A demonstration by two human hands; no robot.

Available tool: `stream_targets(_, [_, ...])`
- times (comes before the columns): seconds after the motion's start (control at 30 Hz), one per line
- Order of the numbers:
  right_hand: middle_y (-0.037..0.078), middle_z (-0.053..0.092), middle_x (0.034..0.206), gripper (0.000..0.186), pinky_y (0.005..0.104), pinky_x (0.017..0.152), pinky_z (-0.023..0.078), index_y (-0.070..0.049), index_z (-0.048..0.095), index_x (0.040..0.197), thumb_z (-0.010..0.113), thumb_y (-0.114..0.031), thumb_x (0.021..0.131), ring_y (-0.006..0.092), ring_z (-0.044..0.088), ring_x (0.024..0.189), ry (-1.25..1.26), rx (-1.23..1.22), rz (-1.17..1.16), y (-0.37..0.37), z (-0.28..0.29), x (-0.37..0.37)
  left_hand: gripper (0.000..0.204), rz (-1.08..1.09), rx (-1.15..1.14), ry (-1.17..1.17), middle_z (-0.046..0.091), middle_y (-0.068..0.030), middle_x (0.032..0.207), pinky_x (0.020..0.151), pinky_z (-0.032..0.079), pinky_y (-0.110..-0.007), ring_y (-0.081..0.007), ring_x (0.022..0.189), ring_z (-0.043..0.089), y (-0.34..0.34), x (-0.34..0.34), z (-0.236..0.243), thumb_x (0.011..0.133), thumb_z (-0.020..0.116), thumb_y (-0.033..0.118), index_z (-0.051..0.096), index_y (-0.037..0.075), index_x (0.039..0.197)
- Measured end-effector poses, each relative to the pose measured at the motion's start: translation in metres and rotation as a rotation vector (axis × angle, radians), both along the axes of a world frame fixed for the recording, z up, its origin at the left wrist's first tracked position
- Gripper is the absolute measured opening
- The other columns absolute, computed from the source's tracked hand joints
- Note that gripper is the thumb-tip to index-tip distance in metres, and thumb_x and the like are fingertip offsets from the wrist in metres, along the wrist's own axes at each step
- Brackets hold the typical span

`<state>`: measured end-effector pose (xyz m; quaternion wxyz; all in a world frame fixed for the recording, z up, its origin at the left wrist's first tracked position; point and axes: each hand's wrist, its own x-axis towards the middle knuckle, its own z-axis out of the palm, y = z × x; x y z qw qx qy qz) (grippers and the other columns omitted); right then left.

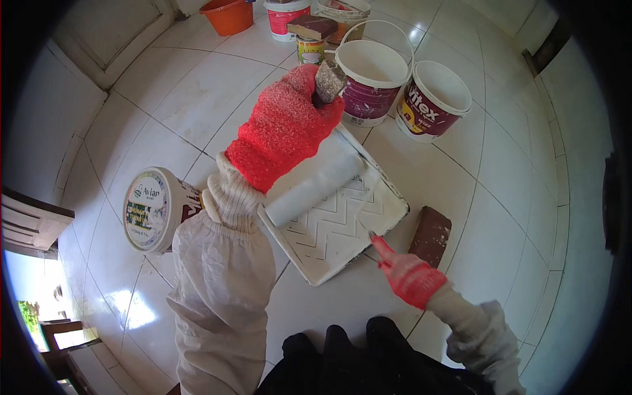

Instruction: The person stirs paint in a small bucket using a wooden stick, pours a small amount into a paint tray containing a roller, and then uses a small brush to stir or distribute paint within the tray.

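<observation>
My left hand (283, 125), in a red knit glove, is closed around the paint-crusted handle (330, 81) of a paint roller. Below the fist, the roller's white sleeve (315, 189) lies across the ribbed paint tray (329, 232), which is coated in white paint. My glove hides most of the handle and frame. In its own red glove, my right hand (409, 271) is at the tray's right near edge with the index finger stretched out toward the rim. Its other fingers are partly hidden, and I cannot tell whether the fingertip touches the tray.
A brown block (430, 237) lies right of the tray. Two purple-and-white buckets (373, 82) stand beyond it. A lidded tub (150, 209) rests on its side at left. Farther back are an orange basin (227, 17), a pink-and-white bucket (284, 18) and a small can (310, 51) under another block.
</observation>
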<state>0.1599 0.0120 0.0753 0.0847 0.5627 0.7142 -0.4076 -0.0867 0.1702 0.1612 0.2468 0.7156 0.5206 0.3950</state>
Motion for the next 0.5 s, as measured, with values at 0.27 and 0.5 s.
stream_targets(0.27, [0.028,0.058,0.078,0.056,0.05,0.067,0.042,-0.02,0.024,0.144,0.046,-0.025,0.093,0.0453,0.057,0.075,-0.022,-0.065,-0.1,-0.035,0.02,0.021,0.026,0.044,-0.101,-0.06,0.062,-0.0125,0.078,0.064,0.049,-0.037,-0.028,0.068,0.061,-0.005,-0.008,0.0,0.081,0.064,0.024,0.056,0.005,0.097])
stream_targets(0.5, [0.026,0.055,0.073,0.053,0.0479,0.066,0.042,-0.018,0.024,0.143,0.043,-0.019,0.094,0.0411,0.056,0.07,-0.042,-0.068,-0.059,-0.018,0.01,0.011,0.024,0.038,-0.042,-0.074,0.061,-0.012,0.076,0.063,0.049,-0.035,-0.0255,0.067,0.061,-0.003,-0.008,-0.001,0.082,0.064,0.022,0.056,0.005,0.096])
